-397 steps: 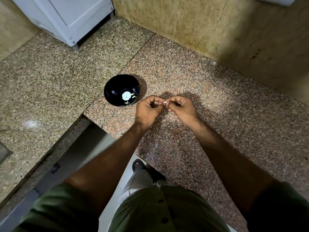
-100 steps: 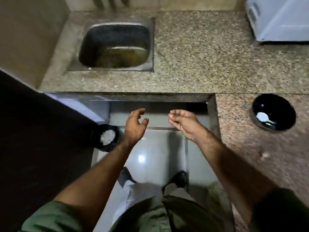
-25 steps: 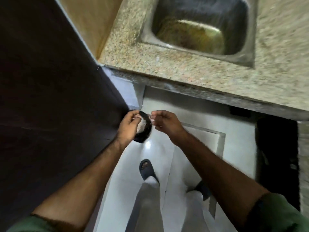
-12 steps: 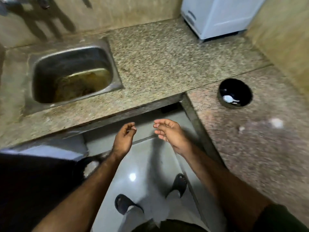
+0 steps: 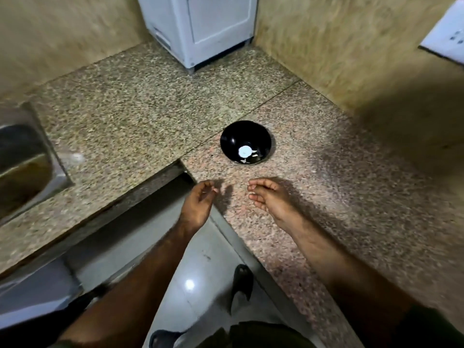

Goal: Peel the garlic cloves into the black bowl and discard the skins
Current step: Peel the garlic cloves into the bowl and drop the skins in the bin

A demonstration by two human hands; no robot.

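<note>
Head view, surface and room.
- Bench [image 5: 326, 177]: speckled granite in an L, pinkish slab on the right, greyer slab on the left and far side, a seam running between them. Inner corner cut back near centre, with pale tiled floor [image 5: 200, 285] below it.
- Black bowl [image 5: 246, 141]: upright on the pinkish slab beside the seam, far of both hands and apart from them. Holds a round white mark or piece at the bottom and a few small pale bits beside it; cannot tell peeled cloves from pattern.
- Left hand [image 5: 199, 200]: over the bench's inner edge, fingers loosely curled, nothing seen in it.
- Right hand [image 5: 270, 197]: over the pinkish slab, palm turned inward, fingers relaxed, holding nothing visible.
- Steel sink [image 5: 22, 164]: sunk in the bench at far left.
- White appliance [image 5: 200, 28]: standing in the far corner on the greyer slab.
- Yellowish walls behind and to the right; white switch plate [image 5: 447, 33] on the right wall.

Hidden, cut off, unclear.
- Sink cropped by the left edge; appliance top and switch plate cropped by the frame.
- Dark sandal [image 5: 242, 280] on the floor, partly covered by green clothing.
- Whole frame softened by motion blur.
</note>
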